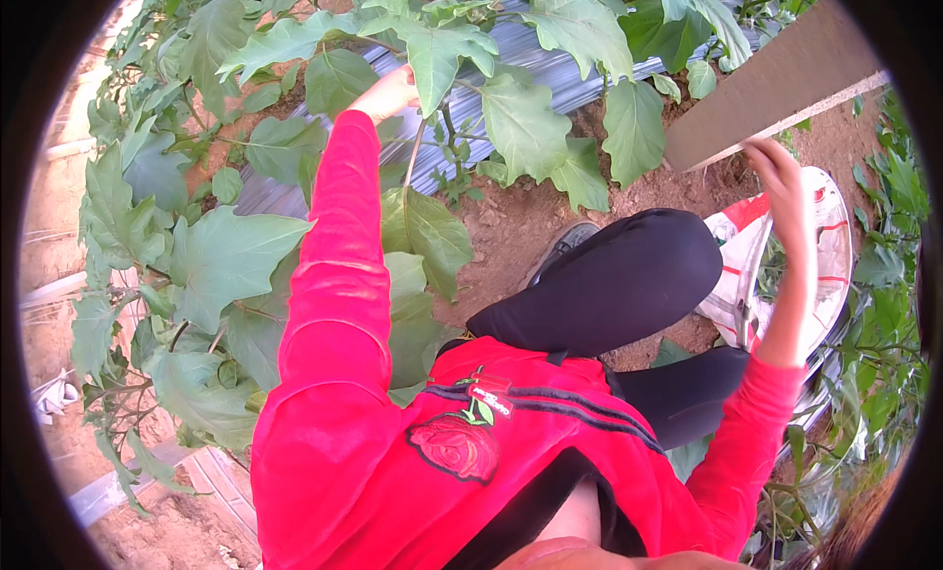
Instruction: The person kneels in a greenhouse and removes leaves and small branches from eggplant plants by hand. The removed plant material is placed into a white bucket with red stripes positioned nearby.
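Observation:
My left hand (389, 97) reaches in among the broad lobed leaves of an eggplant plant (435, 54). A leaf covers its fingertips, so whatever they touch is hidden. On the other side, my right hand (782, 183) has its fingers stretched out, the tips at the lower edge of a slanting grey-brown post (773, 83). No object shows in its palm. Just below that hand and beside my bent knee stands a white bag-like container (832, 275) with red markings, its mouth open and some green matter inside.
Silvery plastic mulch film (545, 61) lies beneath the plants. Bare brown soil (508, 231) runs between the rows, with my shoe (567, 246) on it. More plants (902, 194) crowd the right edge. Pale boards (221, 489) lie at the lower left.

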The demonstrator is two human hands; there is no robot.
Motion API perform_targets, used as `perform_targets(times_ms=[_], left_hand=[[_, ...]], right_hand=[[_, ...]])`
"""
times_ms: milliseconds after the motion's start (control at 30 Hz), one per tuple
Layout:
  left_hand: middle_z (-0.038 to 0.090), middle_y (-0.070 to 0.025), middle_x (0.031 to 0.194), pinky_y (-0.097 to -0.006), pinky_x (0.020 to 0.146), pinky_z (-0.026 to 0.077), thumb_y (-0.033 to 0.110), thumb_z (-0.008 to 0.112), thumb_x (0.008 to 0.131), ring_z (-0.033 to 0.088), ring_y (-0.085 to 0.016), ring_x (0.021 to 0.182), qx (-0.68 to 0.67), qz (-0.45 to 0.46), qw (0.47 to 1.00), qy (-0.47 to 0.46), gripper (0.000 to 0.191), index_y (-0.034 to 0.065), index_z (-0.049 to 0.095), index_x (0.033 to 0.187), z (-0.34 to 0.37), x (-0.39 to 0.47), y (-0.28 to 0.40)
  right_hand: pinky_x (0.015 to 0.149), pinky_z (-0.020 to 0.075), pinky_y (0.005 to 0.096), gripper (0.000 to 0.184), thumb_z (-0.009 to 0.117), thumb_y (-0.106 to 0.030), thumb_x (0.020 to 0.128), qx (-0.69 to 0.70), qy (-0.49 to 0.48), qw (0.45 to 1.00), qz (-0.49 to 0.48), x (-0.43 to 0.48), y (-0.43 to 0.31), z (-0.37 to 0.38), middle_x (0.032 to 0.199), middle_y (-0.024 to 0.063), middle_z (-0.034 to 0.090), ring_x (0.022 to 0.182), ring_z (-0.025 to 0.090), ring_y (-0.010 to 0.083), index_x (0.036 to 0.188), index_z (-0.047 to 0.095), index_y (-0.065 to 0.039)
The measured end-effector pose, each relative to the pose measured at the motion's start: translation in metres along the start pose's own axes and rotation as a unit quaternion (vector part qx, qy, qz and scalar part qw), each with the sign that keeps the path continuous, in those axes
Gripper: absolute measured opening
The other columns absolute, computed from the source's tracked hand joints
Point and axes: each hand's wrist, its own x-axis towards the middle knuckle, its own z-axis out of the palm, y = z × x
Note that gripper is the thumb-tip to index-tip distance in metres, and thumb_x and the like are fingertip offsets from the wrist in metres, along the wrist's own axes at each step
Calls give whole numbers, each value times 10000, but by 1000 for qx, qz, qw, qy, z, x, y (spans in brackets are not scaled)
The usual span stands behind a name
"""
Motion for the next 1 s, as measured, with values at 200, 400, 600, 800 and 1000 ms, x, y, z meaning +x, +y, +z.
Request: perform_targets(times_ms=[200, 400, 600, 800, 1000], left_hand=[[649, -129, 1137, -336, 960, 454, 11, 615, 820, 600, -203, 1076, -72, 52, 983, 163, 437, -35, 523, 1245, 28, 31, -66], [621, -199, 1233, -345, 968, 455, -26, 505, 848, 596, -275, 1148, 0, 77, 970, 230, 441, -69, 479, 1286, 61, 11, -26], [641, -174, 1180, -341, 923, 475, -40, 433, 863, 622, -254, 1063, -160, 7, 947, 278, 407, -31, 496, 1265, 62, 10, -49], [638, -196, 1153, -332, 821, 510, -54, 382, 872, 668, -228, 920, -114, 24, 963, 243, 426, -53, 453, 1293, 47, 12, -47], [669, -159, 1109, -329, 783, 515, -1, 437, 894, 668, -223, 914, -75, -14, 971, 227, 382, -1, 527, 1266, 36, 37, -52]], right_hand=[[838, 500, 402, 271, 588, -261, 908, -36, -148, 956, -252, 106, -156, 193, 1045, 142, 673, 977, 641, 318, 1100, 675, -92], [885, 504, 387, 366, 657, -351, 845, 47, -82, 941, -325, 201, -116, 363, 1114, 114, 669, 1059, 627, 274, 1145, 651, -140], [802, 507, 369, 269, 626, -246, 881, 241, -174, 918, -262, 212, -120, 375, 984, 117, 675, 900, 644, 243, 1065, 659, -53], [553, 523, 342, 317, 608, -305, 875, 251, -255, 933, -40, 200, -162, 365, 725, 93, 674, 618, 653, 201, 800, 670, -4], [587, 514, 300, 310, 554, -299, 928, 209, -234, 947, -75, 224, -110, 338, 723, 72, 661, 621, 630, 148, 894, 678, -17]])
